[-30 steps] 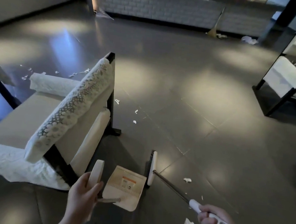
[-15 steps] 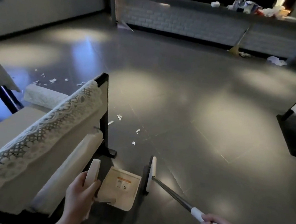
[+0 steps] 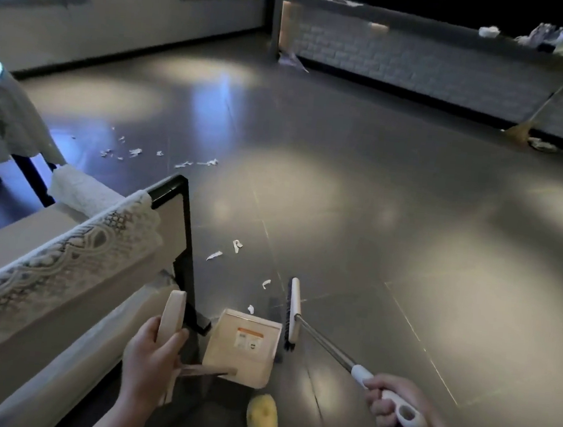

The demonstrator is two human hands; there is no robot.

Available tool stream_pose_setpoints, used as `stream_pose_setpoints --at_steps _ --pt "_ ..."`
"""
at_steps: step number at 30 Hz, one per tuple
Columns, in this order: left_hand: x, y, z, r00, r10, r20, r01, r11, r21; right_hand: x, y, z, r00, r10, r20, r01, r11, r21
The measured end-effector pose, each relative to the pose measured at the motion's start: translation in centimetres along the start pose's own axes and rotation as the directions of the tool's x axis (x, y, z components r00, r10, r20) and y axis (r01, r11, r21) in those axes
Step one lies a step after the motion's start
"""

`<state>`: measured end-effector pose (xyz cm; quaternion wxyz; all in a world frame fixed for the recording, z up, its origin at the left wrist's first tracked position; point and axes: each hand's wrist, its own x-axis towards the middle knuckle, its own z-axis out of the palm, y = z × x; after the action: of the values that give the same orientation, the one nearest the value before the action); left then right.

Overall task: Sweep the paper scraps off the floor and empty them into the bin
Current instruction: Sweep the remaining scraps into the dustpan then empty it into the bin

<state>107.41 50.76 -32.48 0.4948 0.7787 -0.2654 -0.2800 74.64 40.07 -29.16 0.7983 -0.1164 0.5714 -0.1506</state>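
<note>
Single head-worn wide-angle view, looking forward and down; hands and dustpan (image 3: 243, 345) close at bottom, brick counter (image 3: 425, 65) far.

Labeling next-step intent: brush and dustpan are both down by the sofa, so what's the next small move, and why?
Probably reach the brush forward past the scraps beside the sofa and draw them back toward the dustpan. The right hand grips the brush handle, the left hand holds the dustpan handle. The pan looks empty, its mouth facing the scraps.
</note>
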Motion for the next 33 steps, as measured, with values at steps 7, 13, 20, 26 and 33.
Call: stream_pose_setpoints --at_steps 7,13,20,26,33 --pt "7.8 3.8 9.4 0.999 -0.045 -0.028 0.044 0.999 -0.028 6.6 -11.6 2.6 0.998 -0.035 -0.052 0.013 0.927 -0.376" --pt "13.5 7.7 16.1 0.998 -0.058 -0.023 0.057 0.998 -0.025 9.9 -19.8 3.7 0.987 -0.139 -0.079 0.073 0.831 -0.552" --pt "20.5 10.8 23.4 0.979 -0.094 -0.183 0.086 0.995 -0.051 15.0 -31.1 3.1 0.986 -0.156 -0.066 0.072 0.737 -0.672" --pt "24.8 14.7 31.2 0.948 -0.116 -0.296 0.086 0.990 -0.115 19.5 -42.0 2.3 0.985 -0.172 0.000 0.107 0.610 -0.785" --pt "30.6 19.1 36.8 0.903 -0.158 -0.400 0.103 0.982 -0.155 24.6 -53.6 4.3 0.971 -0.220 0.097 0.195 0.484 -0.853"
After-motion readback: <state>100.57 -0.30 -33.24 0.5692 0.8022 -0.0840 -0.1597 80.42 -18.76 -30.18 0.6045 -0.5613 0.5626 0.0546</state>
